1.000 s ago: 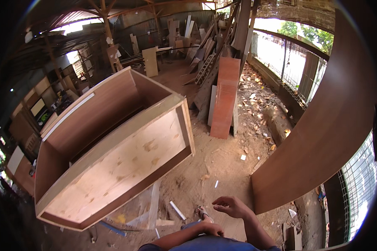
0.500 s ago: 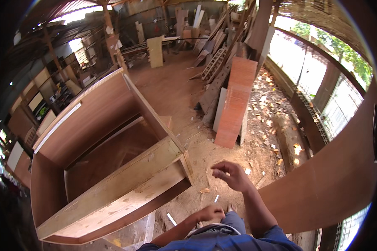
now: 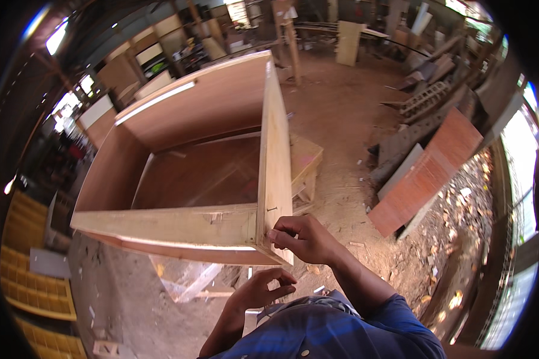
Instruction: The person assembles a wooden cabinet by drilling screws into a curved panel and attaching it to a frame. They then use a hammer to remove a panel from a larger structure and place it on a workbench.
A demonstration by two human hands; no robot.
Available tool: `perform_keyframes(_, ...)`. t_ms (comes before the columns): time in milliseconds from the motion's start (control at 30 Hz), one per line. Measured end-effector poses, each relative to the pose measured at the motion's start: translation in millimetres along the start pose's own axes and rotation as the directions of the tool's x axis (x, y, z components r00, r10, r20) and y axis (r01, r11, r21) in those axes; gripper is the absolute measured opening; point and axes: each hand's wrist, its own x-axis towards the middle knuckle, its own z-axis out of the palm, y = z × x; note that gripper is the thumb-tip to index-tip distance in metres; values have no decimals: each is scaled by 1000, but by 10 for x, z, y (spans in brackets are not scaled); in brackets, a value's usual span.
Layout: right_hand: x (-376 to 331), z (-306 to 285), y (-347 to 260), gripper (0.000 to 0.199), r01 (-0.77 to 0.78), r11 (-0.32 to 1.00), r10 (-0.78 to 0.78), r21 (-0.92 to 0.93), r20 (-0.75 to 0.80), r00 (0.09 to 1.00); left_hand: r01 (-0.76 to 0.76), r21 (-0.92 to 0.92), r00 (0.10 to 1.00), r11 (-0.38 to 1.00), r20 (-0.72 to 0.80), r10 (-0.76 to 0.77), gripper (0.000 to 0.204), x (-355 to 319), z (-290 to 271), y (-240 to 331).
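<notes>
"Curled is how we hold our right hand (image 3: 305, 239), with the thumb and pointing finger close together. Are we pinching something small?"

"We can't tell, because the fingertips are hard to see. They are right at the near right corner of the big wooden box (image 3: 161, 226), and we can't be sure they touch it."

"What about our left hand (image 3: 259, 290)?"

"We have it lower down, by our tummy, just below the box. Its fingers are bent, and we see a gap between them and the thumb."

"Where is the box?"

"It is in front of us and to the left. Its open side faces us, so we can look right inside. We see a thin white strip (image 3: 156, 103) near the top of its far wall."

"What else do we see?"

"We see a red-brown board (image 3: 428, 173) leaning on our right, near dry leaves (image 3: 461, 197), and yellow panels (image 3: 36, 284) far to our left."
</notes>
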Motion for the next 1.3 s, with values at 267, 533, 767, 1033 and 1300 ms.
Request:
perform_keyframes(267,147,-271,-39,24,292,931,-269,-219,130,954,-16,136,863,991,-498,82,15,-15,276,635)
perform_keyframes(533,219,-338,12,19,612,707,-600,-354,158,785,-13,321,678,947,-694,244,14,-8,275,820)
perform_keyframes(767,244,-416,-194,18,518,760,-428,-392,299,853,-26,615,570,788,-638,517,15,65,61,926)
perform_keyframes(1033,290,-406,-504,12,652,425,-420,-628,501,757,-17,663,566,748,-610,554,16,114,-184,967)
perform_keyframes(1300,154,-229,-626,13,539,347,-309,-767,450,838,-93,746,624,659,-472,622,20,211,-442,975)
